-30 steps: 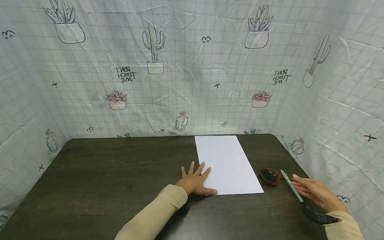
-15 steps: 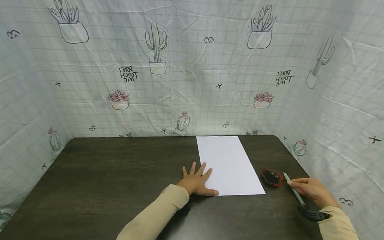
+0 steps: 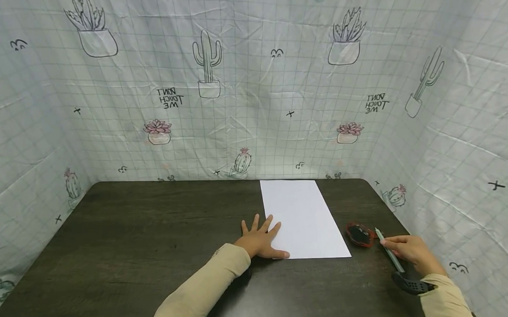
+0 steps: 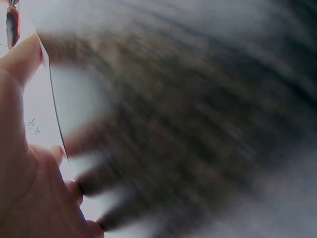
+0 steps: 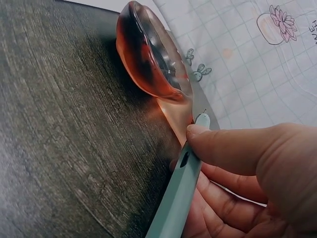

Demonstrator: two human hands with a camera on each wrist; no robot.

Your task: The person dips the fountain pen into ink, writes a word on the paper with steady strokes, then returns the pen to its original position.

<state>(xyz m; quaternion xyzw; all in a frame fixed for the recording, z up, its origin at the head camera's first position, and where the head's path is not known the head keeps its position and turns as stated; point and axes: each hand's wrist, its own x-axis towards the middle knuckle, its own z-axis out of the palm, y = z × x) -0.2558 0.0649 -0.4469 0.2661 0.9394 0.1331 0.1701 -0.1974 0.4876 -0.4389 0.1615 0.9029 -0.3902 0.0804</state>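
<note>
My left hand (image 3: 261, 241) lies spread with fingers apart over the lower left edge of a blank white sheet of paper (image 3: 304, 217). In the left wrist view, its thumb (image 4: 22, 59) reaches along the paper's edge. On the right, my right hand (image 3: 414, 252) pinches a slim pale green pen-shaped tool (image 5: 176, 198) near its upper end, between thumb and fingers. A dark slot and a tiny point show on the tool. Beside it lies a hand mirror (image 3: 359, 234) with a red-orange translucent rim; its handle (image 5: 176, 116) runs toward the pinching fingertips.
The dark wood-grain table (image 3: 156, 236) extends far to the left. White gridded cloth (image 3: 251, 84) printed with cacti encloses it behind and on both sides. The right hand works close to the right-hand cloth. A black strap (image 3: 411, 283) sits at the right wrist.
The right hand, earlier flat beside the green tool, has moved slightly left and now pinches it by its upper end. The left hand stays spread on the paper's edge.
</note>
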